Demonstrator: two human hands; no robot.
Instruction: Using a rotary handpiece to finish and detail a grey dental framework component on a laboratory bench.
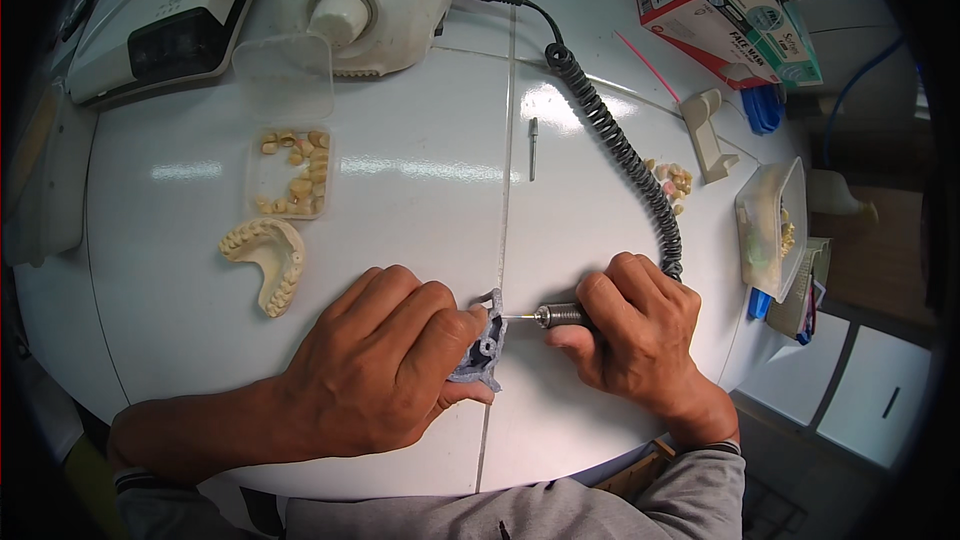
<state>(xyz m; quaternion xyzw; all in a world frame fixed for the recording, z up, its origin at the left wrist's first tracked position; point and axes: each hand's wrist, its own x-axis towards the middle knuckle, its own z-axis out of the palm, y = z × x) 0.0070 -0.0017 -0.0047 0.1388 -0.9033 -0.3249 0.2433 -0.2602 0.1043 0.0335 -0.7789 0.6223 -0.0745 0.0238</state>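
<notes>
Left fingers (445,325) grip grey piece (490,347), handpiece (563,315) at edge, room ahead

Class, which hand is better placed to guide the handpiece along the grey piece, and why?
Probably the right hand: it holds the handpiece, its thin tip facing the grey piece, which the left hand holds.
</notes>
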